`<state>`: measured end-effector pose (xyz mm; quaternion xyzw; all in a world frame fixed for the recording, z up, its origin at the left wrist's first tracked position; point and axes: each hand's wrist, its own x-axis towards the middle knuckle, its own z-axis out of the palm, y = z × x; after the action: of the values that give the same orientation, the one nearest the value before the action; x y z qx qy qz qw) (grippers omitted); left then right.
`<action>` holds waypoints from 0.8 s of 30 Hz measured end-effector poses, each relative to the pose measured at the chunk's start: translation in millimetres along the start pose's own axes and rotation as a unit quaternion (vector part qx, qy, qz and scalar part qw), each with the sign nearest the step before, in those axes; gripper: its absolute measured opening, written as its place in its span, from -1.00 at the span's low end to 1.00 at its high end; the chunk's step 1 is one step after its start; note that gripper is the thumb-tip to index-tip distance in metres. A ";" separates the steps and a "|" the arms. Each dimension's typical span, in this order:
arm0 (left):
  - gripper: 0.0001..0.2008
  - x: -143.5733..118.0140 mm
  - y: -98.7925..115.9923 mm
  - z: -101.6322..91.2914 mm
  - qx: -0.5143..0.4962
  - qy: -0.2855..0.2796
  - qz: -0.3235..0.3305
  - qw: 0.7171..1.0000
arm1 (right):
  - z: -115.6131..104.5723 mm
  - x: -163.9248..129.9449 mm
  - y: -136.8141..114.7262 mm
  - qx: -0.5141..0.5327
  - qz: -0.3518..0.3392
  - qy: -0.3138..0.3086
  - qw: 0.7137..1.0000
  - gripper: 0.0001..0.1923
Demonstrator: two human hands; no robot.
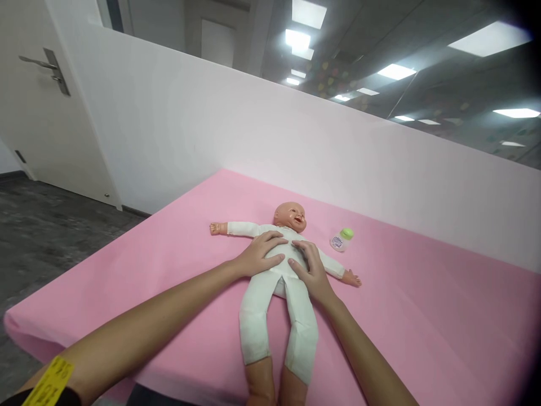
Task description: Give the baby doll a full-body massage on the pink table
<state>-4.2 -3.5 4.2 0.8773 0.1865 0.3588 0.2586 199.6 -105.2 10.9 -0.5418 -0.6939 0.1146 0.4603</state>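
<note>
A baby doll (279,301) in a white bodysuit lies on its back on the pink table (422,316), arms spread, head toward the far wall. My left hand (260,254) rests flat on the doll's chest and belly from the left side, fingers spread. Flat against the doll's right flank lies my right hand (313,270), fingers pointing toward the head. Neither hand grips anything. The doll's bare feet reach the table's near edge.
A small white bottle with a green cap (341,239) lies on the pink surface just right of the doll's head. A white partition wall (338,152) runs behind the table. A white door (38,96) and dark floor are at the left.
</note>
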 end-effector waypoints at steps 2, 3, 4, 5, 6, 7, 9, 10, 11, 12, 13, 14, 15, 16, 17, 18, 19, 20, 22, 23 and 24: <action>-0.53 -0.1 -1.3 0.3 0.001 -0.001 0.000 1.000 | 0.0 -0.9 0.9 0.001 0.000 -0.005 1.000 -0.57; -0.52 -0.3 -1.9 0.4 0.001 -0.002 0.001 1.000 | -0.4 -1.4 1.6 0.000 -0.001 -0.011 1.000 -0.56; -0.51 -0.5 -2.3 0.5 0.002 -0.002 0.001 1.000 | -1.1 -1.9 2.4 0.000 -0.002 -0.020 1.000 -0.54; -0.50 -0.7 -2.6 0.5 0.002 -0.002 0.000 1.000 | -1.9 -2.3 3.1 -0.001 -0.002 -0.031 1.000 -0.52; -0.48 -0.9 -2.8 0.5 0.002 -0.003 -0.002 1.000 | -2.8 -2.7 3.6 -0.001 -0.002 -0.041 0.999 -0.50; -0.47 -1.0 -2.9 0.5 0.003 -0.005 -0.005 1.000 | -3.7 -3.0 4.0 -0.001 -0.001 -0.049 0.999 -0.48; -0.44 -1.0 -3.5 0.7 0.002 -0.008 -0.009 1.000 | -5.0 -3.1 4.2 -0.002 0.002 -0.055 0.998 -0.49; -0.45 -0.8 -4.0 1.0 0.001 -0.008 -0.007 1.000 | -5.2 -2.9 4.1 -0.003 0.004 -0.054 0.999 -0.51; -0.47 -0.5 -4.6 1.4 -0.001 -0.006 -0.002 1.000 | -5.3 -2.6 4.0 -0.004 0.005 -0.052 0.999 -0.54; -0.51 -0.2 -5.2 1.8 -0.004 -0.001 0.007 1.000 | -5.1 -2.2 3.8 -0.005 0.006 -0.050 0.999 -0.57; -0.55 0.3 -5.8 2.1 -0.006 0.004 0.015 1.000 | -4.9 -1.8 3.6 -0.006 0.006 -0.048 0.999 -0.60; -0.57 0.7 -6.2 2.3 -0.009 0.009 0.021 1.000 | -4.8 -1.4 3.4 -0.007 0.006 -0.046 0.999 -0.62; -0.58 1.0 -6.3 2.2 -0.011 0.012 0.025 1.000 | -4.7 -1.1 3.3 -0.008 0.006 -0.046 0.999 -0.63; -0.58 1.2 -6.0 1.9 -0.012 0.013 0.024 1.000 | -4.6 -1.1 3.2 -0.009 0.006 -0.047 0.999 -0.63; -0.59 1.2 -5.4 1.3 -0.014 0.011 0.020 1.000 | -4.6 -1.3 3.2 -0.009 0.005 -0.048 0.999 -0.63; -0.58 1.1 -4.4 0.6 -0.015 0.006 0.012 1.000 | -4.4 -1.7 3.3 -0.008 0.005 -0.051 0.999 -0.62; -0.56 1.0 -3.2 -0.3 -0.017 0.000 0.003 1.000 | -4.0 -2.4 3.5 -0.007 0.007 -0.053 0.999 -0.59; -0.53 0.8 -2.0 -1.1 -0.018 -0.007 -0.005 1.000 | -3.3 -3.2 4.0 -0.006 0.010 -0.056 0.998 -0.56; -0.46 0.3 -0.2 -2.2 -0.020 -0.014 -0.017 1.000 | -0.9 -5.1 5.7 -0.007 0.032 -0.055 0.998 -0.46; -0.44 0.2 0.2 -2.4 -0.022 -0.014 -0.019 0.999 | 0.6 -5.9 6.9 -0.009 0.048 -0.048 0.998 -0.41; -0.43 0.1 0.3 -2.4 -0.024 -0.014 -0.020 0.999 | 2.0 -6.5 8.0 -0.012 0.065 -0.039 0.997 -0.36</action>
<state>-5.8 -2.9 5.8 0.8717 0.1920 0.3456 0.2893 203.2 -107.0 1.2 -0.5865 -0.6759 0.1573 0.4176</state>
